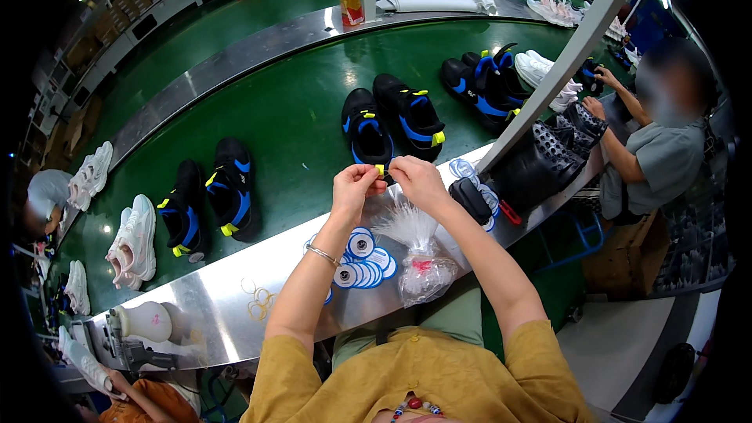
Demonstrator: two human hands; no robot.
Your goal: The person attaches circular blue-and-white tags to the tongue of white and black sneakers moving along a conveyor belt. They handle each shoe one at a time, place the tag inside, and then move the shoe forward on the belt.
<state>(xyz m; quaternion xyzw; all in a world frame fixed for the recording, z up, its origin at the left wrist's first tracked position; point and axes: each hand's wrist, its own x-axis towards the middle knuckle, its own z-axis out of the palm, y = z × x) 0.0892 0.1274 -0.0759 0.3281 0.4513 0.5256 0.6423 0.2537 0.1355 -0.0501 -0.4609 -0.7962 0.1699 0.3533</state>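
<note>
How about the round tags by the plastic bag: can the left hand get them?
Probably yes: the round tags lie mostly uncovered nearby, though the left hand seems to be pinching a yellow tab.

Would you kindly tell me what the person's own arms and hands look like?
The sleeves are short and mustard-yellow. The left hand and right hand wear no gloves; a slim silver-coloured bracelet circles the left forearm.

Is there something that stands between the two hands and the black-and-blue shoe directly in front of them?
Nothing visible does. The left hand and the right hand are both at the yellow tab on the heel of the shoe. The plastic bag and round discs lie nearer the body, out of the way.
</note>
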